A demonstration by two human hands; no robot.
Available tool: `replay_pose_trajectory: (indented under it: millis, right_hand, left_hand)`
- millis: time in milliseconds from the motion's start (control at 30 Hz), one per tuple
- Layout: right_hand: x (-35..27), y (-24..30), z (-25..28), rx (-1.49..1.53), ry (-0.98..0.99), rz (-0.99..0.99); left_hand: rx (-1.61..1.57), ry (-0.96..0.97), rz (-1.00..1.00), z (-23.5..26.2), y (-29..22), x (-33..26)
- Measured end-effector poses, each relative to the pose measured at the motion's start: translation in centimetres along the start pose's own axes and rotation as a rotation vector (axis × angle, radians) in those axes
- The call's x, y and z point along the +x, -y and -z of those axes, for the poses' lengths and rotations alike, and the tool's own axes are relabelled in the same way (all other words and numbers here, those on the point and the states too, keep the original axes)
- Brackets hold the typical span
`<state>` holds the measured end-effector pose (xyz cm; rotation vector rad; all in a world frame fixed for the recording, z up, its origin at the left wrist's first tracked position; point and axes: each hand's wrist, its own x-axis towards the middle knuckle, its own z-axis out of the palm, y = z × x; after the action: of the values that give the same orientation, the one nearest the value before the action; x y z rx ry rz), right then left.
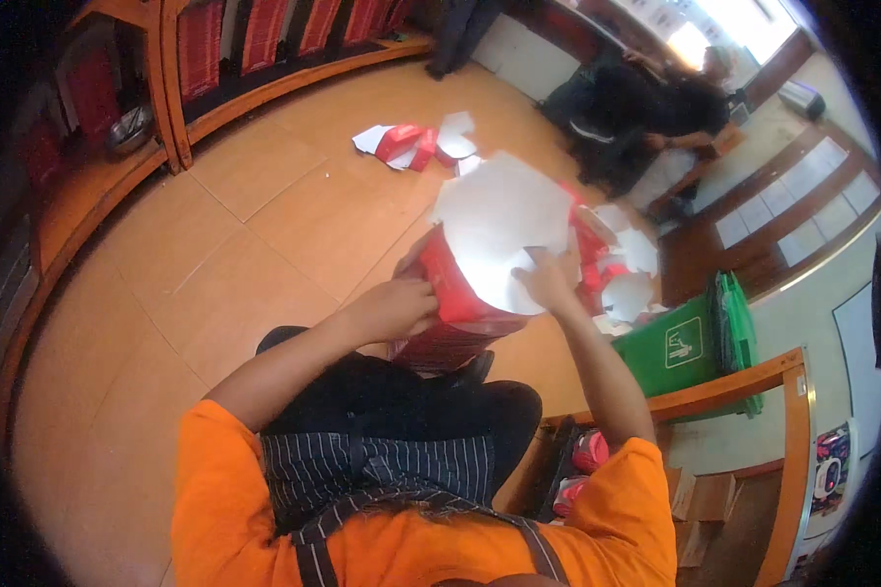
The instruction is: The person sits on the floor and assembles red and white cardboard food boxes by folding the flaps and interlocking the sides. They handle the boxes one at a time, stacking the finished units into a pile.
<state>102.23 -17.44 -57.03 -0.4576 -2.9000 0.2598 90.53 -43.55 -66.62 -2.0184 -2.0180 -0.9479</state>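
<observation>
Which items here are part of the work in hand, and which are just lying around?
In hand: left hand and right hand both on the red-and-white flat carton; red and white carton pieces just beyond it.

Lying about: scattered cartons further off on the floor, green bin, metal bowl, another person.

Glossy red-and-white cardboard box (480, 264), smooth tan floor tiles (264, 225), plastic green bin (695, 347) at right, varnished wooden shelving (117, 166) far left.

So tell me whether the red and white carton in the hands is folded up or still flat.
Partly folded: carton has white flaps spread wide, red sides bent.
</observation>
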Motion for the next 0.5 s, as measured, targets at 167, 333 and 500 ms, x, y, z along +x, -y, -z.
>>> replay_pose_trajectory:
  millis: [167,333,500]
  right_hand:
    - [-0.1,-0.4,-1.4,-0.190,-0.034,-0.090]
    - [1.0,-5.1,-6.2,-0.178,-0.088,-0.127]
    - [1.4,-6.1,-8.0,-0.346,0.006,-0.204]
  left_hand:
    - [-0.215,-0.138,0.005,-0.6,0.1,-0.8]
    - [-0.290,-0.154,0.024,-0.8,-0.2,-1.4]
    - [-0.297,-0.163,0.007,-1.5,0.3,-1.4]
